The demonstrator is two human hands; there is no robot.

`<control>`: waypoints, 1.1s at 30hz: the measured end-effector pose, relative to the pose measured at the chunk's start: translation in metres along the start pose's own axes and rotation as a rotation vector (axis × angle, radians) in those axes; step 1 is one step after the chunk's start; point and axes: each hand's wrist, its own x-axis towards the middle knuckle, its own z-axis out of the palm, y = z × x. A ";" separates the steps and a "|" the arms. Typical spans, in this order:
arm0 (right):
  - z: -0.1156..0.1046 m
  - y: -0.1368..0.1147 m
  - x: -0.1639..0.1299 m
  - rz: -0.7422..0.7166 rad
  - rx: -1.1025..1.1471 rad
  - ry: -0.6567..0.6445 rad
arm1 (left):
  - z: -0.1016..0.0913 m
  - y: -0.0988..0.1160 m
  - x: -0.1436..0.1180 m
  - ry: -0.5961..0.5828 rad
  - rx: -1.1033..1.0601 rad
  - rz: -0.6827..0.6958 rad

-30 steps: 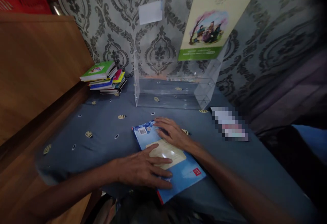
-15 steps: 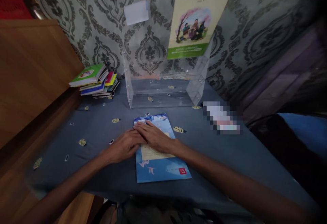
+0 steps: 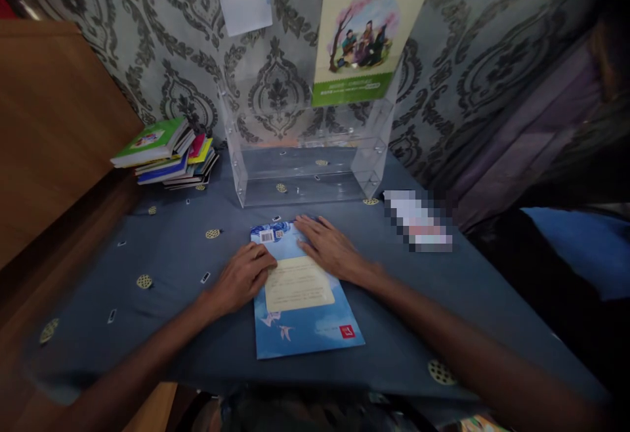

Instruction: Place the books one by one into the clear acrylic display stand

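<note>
A blue book (image 3: 300,301) lies flat, back cover up, on the grey-blue cloth of the table (image 3: 162,274); it bears a cream label and a barcode. My left hand (image 3: 242,276) rests on the book's left edge, fingers spread. My right hand (image 3: 331,248) lies flat on its upper right corner. Neither hand grips anything. Just behind the book stands a clear acrylic display stand (image 3: 305,169), with a pale green illustrated book (image 3: 367,31) upright in its top right.
A stack of several colourful books (image 3: 165,153) sits at the back left beside a wooden panel (image 3: 54,130). A blurred-out flat item (image 3: 418,218) lies to the right of the stand. Patterned wallpaper with a white note (image 3: 246,6) backs the table.
The blue book was turned from a slant to square in front of me. My hands came together on it, then spread apart to its left edge and upper right corner.
</note>
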 end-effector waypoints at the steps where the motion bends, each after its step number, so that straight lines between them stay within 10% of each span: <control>1: -0.001 0.006 -0.003 0.020 0.007 0.012 | 0.002 0.000 0.000 0.006 0.010 0.000; 12: -0.009 0.044 -0.006 0.016 0.383 0.029 | 0.014 -0.024 0.002 -0.017 0.104 -0.012; 23: -0.005 0.049 -0.007 0.002 0.438 0.067 | 0.025 -0.036 0.056 -0.205 0.065 0.080; 33: -0.005 0.042 -0.008 0.007 0.334 0.012 | 0.028 0.023 0.047 -0.388 -0.007 0.300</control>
